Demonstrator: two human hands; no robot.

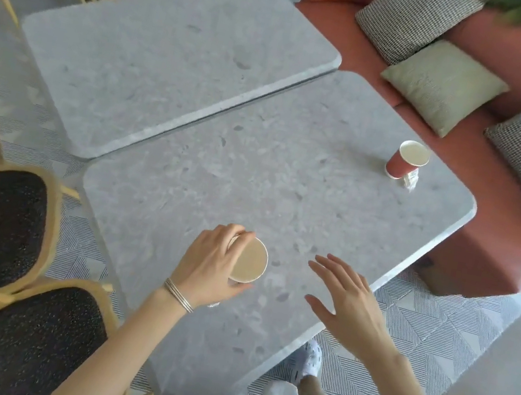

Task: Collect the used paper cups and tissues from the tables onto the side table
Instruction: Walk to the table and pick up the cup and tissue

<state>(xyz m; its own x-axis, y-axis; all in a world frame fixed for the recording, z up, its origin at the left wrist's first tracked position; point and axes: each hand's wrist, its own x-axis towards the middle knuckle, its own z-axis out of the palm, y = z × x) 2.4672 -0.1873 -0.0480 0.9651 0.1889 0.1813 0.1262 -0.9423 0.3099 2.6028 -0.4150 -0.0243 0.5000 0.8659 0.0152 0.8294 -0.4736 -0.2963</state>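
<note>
Head view, two paper cups (pixel 246 261) (pixel 406 160), one tissue (pixel 409 182), two hands (pixel 210 258) (pixel 349 305)

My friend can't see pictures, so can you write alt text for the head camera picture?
A person's left hand grips a paper cup near the front edge of a grey stone table, while the right hand hovers open beside it. A red paper cup stands at the far corner with a crumpled tissue beside it, near a red sofa.
</note>
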